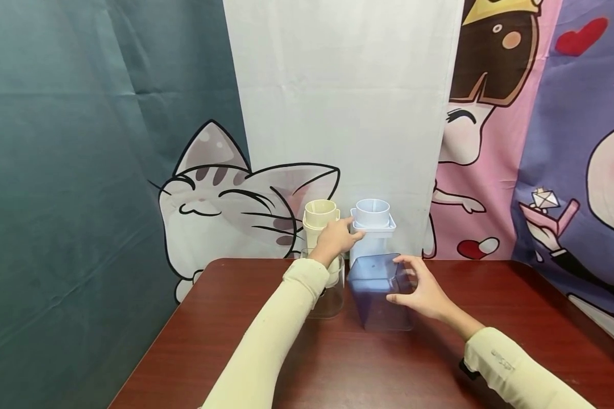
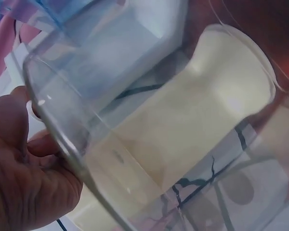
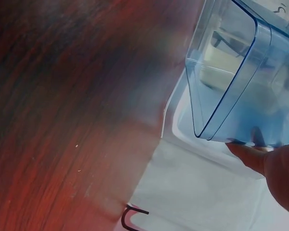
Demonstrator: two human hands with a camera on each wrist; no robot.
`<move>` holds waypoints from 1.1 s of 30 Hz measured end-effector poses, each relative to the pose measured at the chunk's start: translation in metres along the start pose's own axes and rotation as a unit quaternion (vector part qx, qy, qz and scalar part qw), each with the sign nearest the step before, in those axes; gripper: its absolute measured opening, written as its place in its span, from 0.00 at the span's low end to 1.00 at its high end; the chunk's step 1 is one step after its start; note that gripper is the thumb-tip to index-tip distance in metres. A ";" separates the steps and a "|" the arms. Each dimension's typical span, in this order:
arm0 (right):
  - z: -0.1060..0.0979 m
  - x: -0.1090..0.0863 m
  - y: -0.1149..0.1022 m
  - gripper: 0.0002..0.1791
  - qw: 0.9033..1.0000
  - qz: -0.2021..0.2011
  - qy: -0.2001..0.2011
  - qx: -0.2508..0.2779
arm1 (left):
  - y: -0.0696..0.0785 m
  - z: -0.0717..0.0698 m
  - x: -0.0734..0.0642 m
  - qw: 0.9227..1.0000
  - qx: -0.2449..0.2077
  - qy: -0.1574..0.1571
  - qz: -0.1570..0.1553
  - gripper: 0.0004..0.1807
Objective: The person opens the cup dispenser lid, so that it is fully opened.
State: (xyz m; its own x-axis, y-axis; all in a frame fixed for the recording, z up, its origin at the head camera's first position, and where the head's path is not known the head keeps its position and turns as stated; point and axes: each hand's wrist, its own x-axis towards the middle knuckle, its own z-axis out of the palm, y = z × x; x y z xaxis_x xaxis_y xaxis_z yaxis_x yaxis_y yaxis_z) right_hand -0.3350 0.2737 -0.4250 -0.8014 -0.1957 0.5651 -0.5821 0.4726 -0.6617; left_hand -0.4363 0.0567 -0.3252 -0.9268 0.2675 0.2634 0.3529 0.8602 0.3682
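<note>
In the head view a pale blue container (image 1: 371,241) with a round neck and square collar stands at the back of the table. My left hand (image 1: 335,236) reaches over to it and pinches the near left corner of its collar. My right hand (image 1: 422,289) grips a see-through blue bin (image 1: 381,309) by its right side, thumb in front. The bin overlaps the pale blue container's lower part. Left of these stands a cream container (image 1: 321,215), partly hidden by my left hand. A clear bin (image 2: 58,125) surrounds its lower part, close to my left hand.
The red-brown wooden table (image 1: 245,318) extends forward and to both sides. Right behind its far edge hang a white cloth (image 1: 348,102) and cartoon-printed curtains (image 1: 199,199).
</note>
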 end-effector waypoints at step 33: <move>-0.001 0.000 0.023 0.41 0.998 0.025 -0.009 -0.053 | -0.033 -0.010 -0.156 0.956 -0.243 0.135 0.090 0.19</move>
State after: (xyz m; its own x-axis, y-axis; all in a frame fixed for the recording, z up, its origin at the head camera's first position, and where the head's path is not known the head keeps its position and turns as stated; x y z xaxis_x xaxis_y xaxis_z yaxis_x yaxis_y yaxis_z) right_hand -0.3483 0.2859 -0.4398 -0.8319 -0.1845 0.5234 -0.5242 0.5709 -0.6319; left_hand -0.3019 -0.0180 -0.3698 -0.8023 0.2133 0.5575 0.5815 0.4900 0.6494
